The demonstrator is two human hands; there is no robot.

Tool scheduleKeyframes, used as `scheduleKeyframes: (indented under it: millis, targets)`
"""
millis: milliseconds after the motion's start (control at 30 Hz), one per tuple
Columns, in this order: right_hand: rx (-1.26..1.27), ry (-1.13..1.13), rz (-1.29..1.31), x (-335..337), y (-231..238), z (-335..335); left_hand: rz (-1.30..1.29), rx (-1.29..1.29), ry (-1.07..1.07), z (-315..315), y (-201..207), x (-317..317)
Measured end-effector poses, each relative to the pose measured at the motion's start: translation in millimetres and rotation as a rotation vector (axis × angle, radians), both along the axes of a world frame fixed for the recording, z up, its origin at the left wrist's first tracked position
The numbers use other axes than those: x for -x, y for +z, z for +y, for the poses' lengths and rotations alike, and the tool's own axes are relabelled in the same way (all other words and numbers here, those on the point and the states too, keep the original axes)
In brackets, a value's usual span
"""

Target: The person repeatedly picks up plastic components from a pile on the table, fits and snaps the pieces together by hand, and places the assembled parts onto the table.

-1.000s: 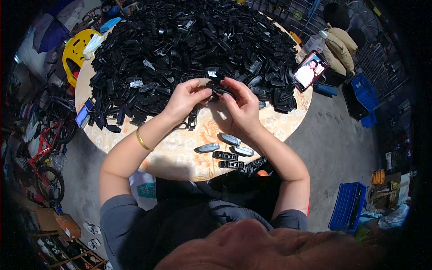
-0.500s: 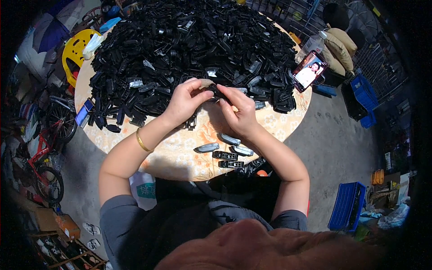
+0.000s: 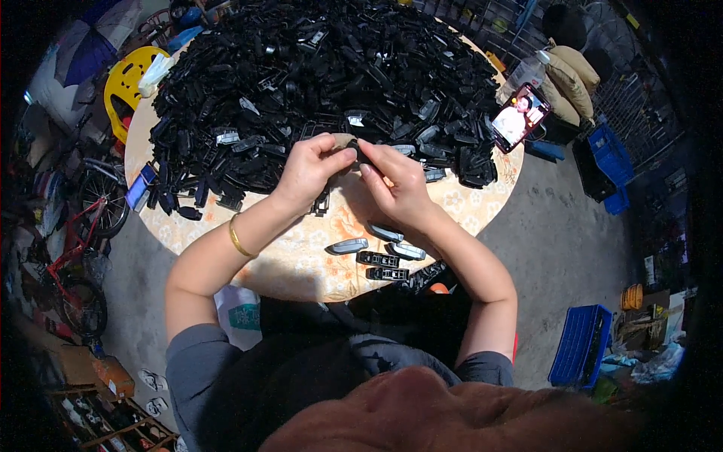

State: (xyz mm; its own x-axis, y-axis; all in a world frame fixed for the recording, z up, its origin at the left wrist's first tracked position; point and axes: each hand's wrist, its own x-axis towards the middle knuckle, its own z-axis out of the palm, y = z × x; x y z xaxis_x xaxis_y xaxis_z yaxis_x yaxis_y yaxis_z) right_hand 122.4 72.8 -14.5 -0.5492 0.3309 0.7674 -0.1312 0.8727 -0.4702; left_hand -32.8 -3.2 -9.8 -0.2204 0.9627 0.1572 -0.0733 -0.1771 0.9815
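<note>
While gripping black part (image 3: 360, 153), hands (image 3: 354, 177) meet above table (image 3: 301, 260).

This looks like a cluttered home workshop or yard for piecework: a round table (image 3: 301, 264) heaped with black plastic parts (image 3: 324, 83) stands on bare concrete, with bicycles (image 3: 75, 226), blue crates (image 3: 578, 354) and a yellow stool (image 3: 124, 75) crowded around.

A phone (image 3: 520, 117) with a lit screen leans at the upper right edge of the round counter (image 3: 301, 256). A yellow plastic chair (image 3: 128, 79) stands at the upper left, a red bicycle (image 3: 71, 256) at the left, and a blue crate (image 3: 580, 354) sits on the floor at the lower right.
</note>
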Motion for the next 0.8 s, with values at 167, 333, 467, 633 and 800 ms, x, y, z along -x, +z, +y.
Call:
scheduleKeyframes:
  millis: [167, 333, 467, 633, 800]
  targets:
    - [-0.050, -0.094, -0.027, 2.1, 0.2, -1.0, -0.212, 0.022, -0.041, 0.3, 11.2, -5.3]
    - [1.124, 0.274, 0.114, 5.2, -3.0, -0.5, -0.290, 0.031, -0.061, 3.2, 13.1, 0.6]
    - [1.543, 0.770, -0.169, -4.1, 6.4, 8.9, -0.285, 0.032, -0.270, 3.8, 5.9, 16.7]
    - [1.310, 0.770, -0.202, -8.3, -3.1, 14.4, -0.301, -0.011, -0.459, 4.7, 7.8, 17.1]
    - [1.105, 0.570, -0.285, -8.7, 0.6, 14.5, 0.009, -0.043, -0.295, -4.3, 17.3, 8.8]
